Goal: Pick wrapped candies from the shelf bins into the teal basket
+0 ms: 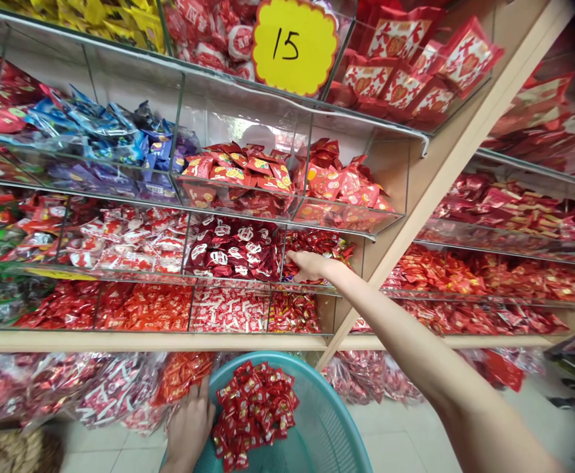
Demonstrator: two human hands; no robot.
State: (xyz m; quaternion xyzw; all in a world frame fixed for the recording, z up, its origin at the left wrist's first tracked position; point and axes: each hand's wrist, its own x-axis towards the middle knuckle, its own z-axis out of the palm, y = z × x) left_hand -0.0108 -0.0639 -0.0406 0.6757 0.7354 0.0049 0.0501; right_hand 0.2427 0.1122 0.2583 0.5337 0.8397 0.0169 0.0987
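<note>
My right hand (pixel 305 265) reaches up into a clear shelf bin of small red wrapped candies (pixel 324 244); its fingers curl down into the pile, closed on something I cannot make out. My left hand (pixel 189 427) grips the rim of a teal plastic basket (pixel 326 427) at the bottom of the view. A heap of red candies (pixel 255 410) lies inside the basket, next to that hand.
Clear acrylic bins on wooden shelves (pixel 144 340) hold red, blue, green and yellow wrapped sweets. A yellow tag marked 15 (pixel 294 45) hangs at the top. Large bags of candy (pixel 94 387) sit below the lowest shelf. More red packets fill the shelves at right.
</note>
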